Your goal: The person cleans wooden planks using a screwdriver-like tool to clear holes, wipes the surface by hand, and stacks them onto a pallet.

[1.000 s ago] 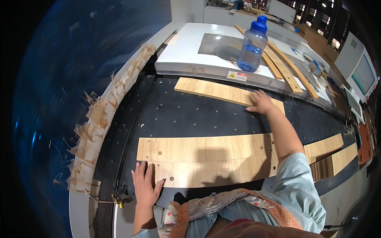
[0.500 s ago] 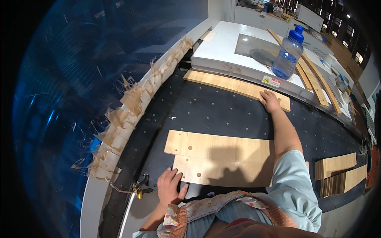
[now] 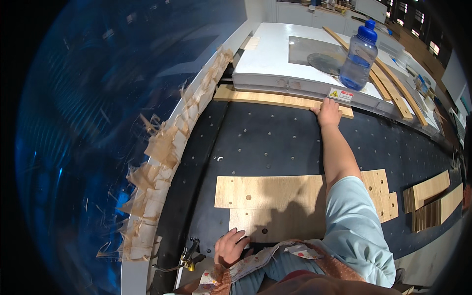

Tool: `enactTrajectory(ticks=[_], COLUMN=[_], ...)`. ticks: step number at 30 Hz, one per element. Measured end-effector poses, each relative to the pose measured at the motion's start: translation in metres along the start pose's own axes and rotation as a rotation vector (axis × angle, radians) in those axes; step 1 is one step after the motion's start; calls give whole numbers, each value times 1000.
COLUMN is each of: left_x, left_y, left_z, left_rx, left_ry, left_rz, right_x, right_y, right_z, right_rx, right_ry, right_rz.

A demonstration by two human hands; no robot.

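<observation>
A long, narrow wooden board (image 3: 265,98) lies along the front of a white machine housing, partly beneath its edge. My right hand (image 3: 329,113) reaches out to it, fingers curled over its top near the right end, thumb at the near edge. Closer to me, two wide wooden panels (image 3: 270,191) lie edge to edge on the black bed, with round holes at both ends; my right arm covers part of them. At their near left corner rests my left hand (image 3: 231,247), fingers loosely apart and holding nothing.
The dark bed (image 3: 275,147) is dotted with small studs. Two stacks of short wooden pieces (image 3: 430,201) sit at right. On the white housing (image 3: 270,54) stand a blue-capped water bottle (image 3: 358,59) and long wooden strips (image 3: 393,93). Ragged brown tape (image 3: 162,147) lines the left edge.
My right hand has shifted the long board away from me, against and partly beneath the housing. Its fingers are more curled. The whole view has shifted, uncovering the panels' right ends.
</observation>
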State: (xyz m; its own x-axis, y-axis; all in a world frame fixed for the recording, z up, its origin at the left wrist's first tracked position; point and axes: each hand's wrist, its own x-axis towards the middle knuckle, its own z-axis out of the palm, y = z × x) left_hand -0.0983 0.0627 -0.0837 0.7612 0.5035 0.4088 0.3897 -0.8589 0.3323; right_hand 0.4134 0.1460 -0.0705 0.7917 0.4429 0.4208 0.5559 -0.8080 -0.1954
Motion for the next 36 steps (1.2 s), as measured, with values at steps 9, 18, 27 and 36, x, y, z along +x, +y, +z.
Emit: enactTrajectory(ticks=[9, 18, 27, 36], left_x=[-13, -16, -7, -6], left_y=[-14, -11, 19, 27], left_z=[7, 6, -8, -4], left_rx=[-29, -48, 40, 84], left_ry=[1, -46, 9, 190], left_rz=[39, -33, -134, -160], right_x=[-1, -3, -7, -74], right_y=[-8, -4, -1, -33], right_z=[-10, -11, -7, -73], right_rx=[-4, 41, 89, 141], right_ry=[-53, -17, 7, -415], right_rz=[1, -12, -60, -667])
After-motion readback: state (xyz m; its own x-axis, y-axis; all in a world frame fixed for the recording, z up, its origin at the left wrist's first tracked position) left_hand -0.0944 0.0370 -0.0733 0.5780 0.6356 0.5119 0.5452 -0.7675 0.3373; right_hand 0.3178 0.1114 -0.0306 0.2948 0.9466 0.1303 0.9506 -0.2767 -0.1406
